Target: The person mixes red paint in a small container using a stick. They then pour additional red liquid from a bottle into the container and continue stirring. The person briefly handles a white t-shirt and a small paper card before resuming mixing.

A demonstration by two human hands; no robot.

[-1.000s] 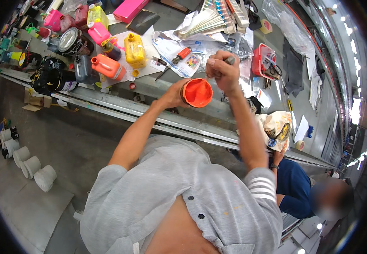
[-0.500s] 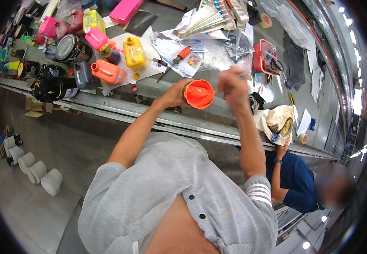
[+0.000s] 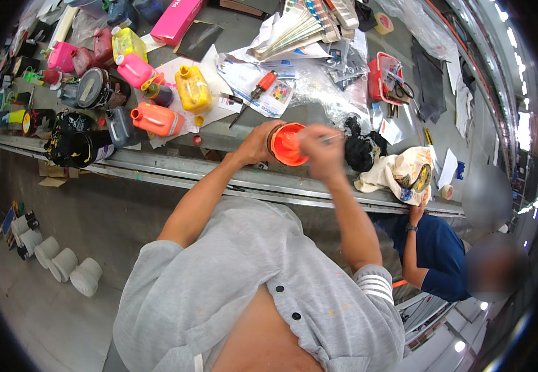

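My left hand (image 3: pixel 259 142) is wrapped round the side of a cup (image 3: pixel 276 155), tilted so that its mouth faces me. Bright orange paint (image 3: pixel 289 137) coats its inside. My right hand (image 3: pixel 322 150), smeared by motion, is closed at the cup's right rim. It grips a thin tool (image 3: pixel 332 137), whose grey end sticks out past the fingers; its other end is hidden by the hand and the cup. Beyond the cup lie a red-handled screwdriver (image 3: pixel 263 84) and an orange jug (image 3: pixel 157 119). A yellow jug (image 3: pixel 193 89) stands close by.
Pink, red and yellow jugs and dark tubs crowd the bench's left. Fanned colour swatches (image 3: pixel 294 30) lie at the back. Right are a red basket (image 3: pixel 380 79) with scissors, black cloth (image 3: pixel 361 149) and a stained cloth (image 3: pixel 399 173) touched by a co-worker's hand (image 3: pixel 416 214). A metal rail (image 3: pixel 182 175) edges the bench.
My right hand has moved left and slightly down, to the cup's rim, uncovering the black cloth. My left hand still holds the cup. Another blurred head shows at the right.
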